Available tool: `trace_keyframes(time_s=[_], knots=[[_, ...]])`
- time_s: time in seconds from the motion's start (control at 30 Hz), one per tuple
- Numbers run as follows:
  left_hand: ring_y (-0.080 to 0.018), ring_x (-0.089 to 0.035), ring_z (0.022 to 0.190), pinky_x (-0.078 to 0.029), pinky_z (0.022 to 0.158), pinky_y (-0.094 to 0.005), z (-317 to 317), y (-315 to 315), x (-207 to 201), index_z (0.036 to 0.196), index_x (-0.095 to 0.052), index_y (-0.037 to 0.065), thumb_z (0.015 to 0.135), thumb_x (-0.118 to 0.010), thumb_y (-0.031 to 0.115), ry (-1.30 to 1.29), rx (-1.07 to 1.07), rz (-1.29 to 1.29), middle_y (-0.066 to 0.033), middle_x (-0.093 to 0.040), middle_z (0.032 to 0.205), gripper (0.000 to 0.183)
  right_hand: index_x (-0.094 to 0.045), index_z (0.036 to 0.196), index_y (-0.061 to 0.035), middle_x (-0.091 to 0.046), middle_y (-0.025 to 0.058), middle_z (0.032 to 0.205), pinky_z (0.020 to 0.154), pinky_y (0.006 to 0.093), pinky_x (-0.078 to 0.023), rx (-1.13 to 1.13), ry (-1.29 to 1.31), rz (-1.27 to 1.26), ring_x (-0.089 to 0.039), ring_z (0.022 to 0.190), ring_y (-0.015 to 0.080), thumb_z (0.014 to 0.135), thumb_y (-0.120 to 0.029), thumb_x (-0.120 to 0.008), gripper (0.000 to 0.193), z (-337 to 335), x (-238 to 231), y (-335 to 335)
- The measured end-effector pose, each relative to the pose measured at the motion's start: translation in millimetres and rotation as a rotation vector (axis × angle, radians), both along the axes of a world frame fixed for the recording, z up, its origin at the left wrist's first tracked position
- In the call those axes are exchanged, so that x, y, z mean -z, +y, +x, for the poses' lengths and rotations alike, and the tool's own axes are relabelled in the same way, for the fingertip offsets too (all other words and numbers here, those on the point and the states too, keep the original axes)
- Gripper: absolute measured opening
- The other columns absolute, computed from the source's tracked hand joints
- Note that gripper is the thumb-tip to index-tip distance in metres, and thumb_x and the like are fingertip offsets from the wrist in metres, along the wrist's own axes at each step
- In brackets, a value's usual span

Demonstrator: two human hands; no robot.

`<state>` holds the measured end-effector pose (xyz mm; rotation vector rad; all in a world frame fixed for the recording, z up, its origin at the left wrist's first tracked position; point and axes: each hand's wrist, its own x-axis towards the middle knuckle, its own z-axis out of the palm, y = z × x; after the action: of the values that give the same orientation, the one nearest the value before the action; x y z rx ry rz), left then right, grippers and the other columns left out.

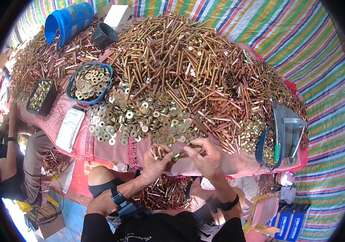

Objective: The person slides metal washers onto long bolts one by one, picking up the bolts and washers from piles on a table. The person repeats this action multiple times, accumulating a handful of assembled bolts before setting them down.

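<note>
My left hand (pixel 155 165) is closed around several copper-coloured bolts (pixel 155 152), their ends showing above the fingers. Its thumb reaches a small yellowish metal piece (pixel 175 156), a washer or nut; I cannot tell which. Close by on the right, my right hand (pixel 206 158) pinches a thin bolt whose end points at that piece. Both hands are just over the near edge of the pink cloth-covered table (pixel 114 151). Beyond them lies a spread of loose flat washers (pixel 144 117). A big heap of long golden and coppery bolts (pixel 172 52) rises behind.
Left stand a blue washer tub (pixel 71 89), a dark tray of small nuts (pixel 29 105) and a white packet (pixel 70 129). Right, a dark nut tub (pixel 260 150) adjoins a grey scoop (pixel 287 133). Far left, a blue bucket (pixel 61 28) lies tipped; another person's arm (pixel 9 157) shows.
</note>
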<state>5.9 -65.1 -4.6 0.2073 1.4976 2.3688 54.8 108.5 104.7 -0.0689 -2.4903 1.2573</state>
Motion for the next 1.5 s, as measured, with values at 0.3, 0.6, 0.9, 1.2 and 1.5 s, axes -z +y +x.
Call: trace_keyframes(time_s=[0.3,0.6,0.9,1.2,1.5], knots=[[-0.0065,-0.060,0.062,-0.050,0.055,-0.0231,-3.7,-1.2,0.0,0.098,-0.065,0.001,0.096,-0.074,0.000,-0.015,0.011,0.022,-0.0004,-0.065,0.075,0.010,-0.071,0.105,0.0003,-0.071,0.0053,0.078,0.060,0.0260,-0.052,-0.001,-0.010,-0.014,-0.065,0.068,0.0088,0.089,-0.013,-0.085,0.025,-1.3,-1.6,-7.5],[-0.0072,-0.061,0.066,-0.051,0.056,-0.0233,-3.2,1.7,2.6,0.097,-0.056,0.005,0.095,-0.075,-0.002,-0.032,-0.016,0.091,-0.0023,-0.065,0.081,0.020,-0.071,0.106,-0.0006,-0.072,0.0056,0.078,0.060,0.0260,-0.053,-0.038,-0.099,-0.022,-0.066,0.069,0.0087,0.090,-0.016,-0.085,0.026,1.3,8.8,-6.6],[-0.0057,-0.061,0.070,-0.052,0.059,-0.0219,-3.5,-1.2,2.8,0.097,-0.059,0.005,0.094,-0.078,0.000,-0.015,0.028,0.031,0.0001,-0.064,0.081,0.020,-0.068,0.108,0.0005,-0.072,0.0126,0.089,0.063,0.0319,-0.058,-0.096,-0.127,0.014,-0.073,0.074,0.0185,0.092,-0.014,-0.082,0.026,2.9,16.3,-4.3],[-0.0042,-0.059,0.067,-0.050,0.057,-0.0220,-5.1,-7.2,-4.2,0.096,-0.063,0.005,0.098,-0.077,0.010,-0.034,0.051,0.003,0.0016,-0.066,0.080,0.015,-0.072,0.110,0.0004,-0.073,0.0098,0.095,0.064,0.0274,-0.057,-0.138,-0.115,0.078,-0.071,0.075,0.0139,0.092,-0.015,-0.082,0.026,1.1,25.7,0.5],[-0.0051,-0.061,0.069,-0.051,0.058,-0.0233,-7.2,-17.0,-8.0,0.114,-0.072,0.002,0.100,-0.074,0.008,0.158,0.132,-0.067,-0.0004,-0.071,0.086,0.015,-0.072,0.112,-0.0021,-0.068,0.0095,0.088,0.061,0.0292,-0.054,-0.202,-0.043,0.153,-0.068,0.070,0.0163,0.092,-0.016,-0.082,0.026,-0.1,29.8,0.7]])
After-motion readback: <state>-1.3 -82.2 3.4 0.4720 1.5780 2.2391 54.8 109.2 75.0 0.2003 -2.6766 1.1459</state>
